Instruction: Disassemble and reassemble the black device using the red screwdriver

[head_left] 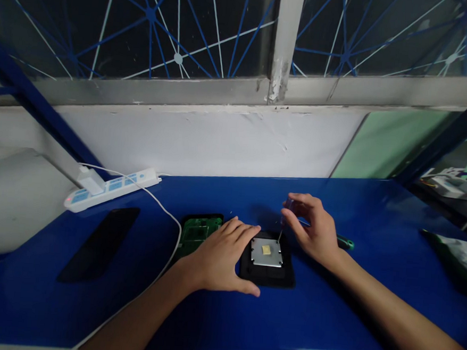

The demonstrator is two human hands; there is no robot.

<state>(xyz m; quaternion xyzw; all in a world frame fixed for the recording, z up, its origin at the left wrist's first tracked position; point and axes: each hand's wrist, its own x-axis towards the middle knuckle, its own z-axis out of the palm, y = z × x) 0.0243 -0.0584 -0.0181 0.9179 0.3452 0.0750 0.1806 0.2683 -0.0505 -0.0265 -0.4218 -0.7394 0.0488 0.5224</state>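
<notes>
My right hand (313,228) is closed around the handle of a small screwdriver (280,234), whose thin shaft points down. Its tip meets the upper right corner of a silvery metal plate (258,255), which has a yellowish square pad (266,250) in its middle. The plate sits on a black square housing (268,278). My left hand (227,257) lies at the housing's left side with its fingers stretched and thumb spread. Partly behind that hand is a green circuit board (197,230) in a black casing. Under my right hand, a tool with a green and black handle (345,242) lies on the table.
A white power strip (115,188) with a plugged-in charger (92,181) stands at the back left. Its white cable (176,224) runs across the blue table (306,329) beside my left arm. A dark flat slab (98,244) lies left; a bag-like packet (459,260) sits right.
</notes>
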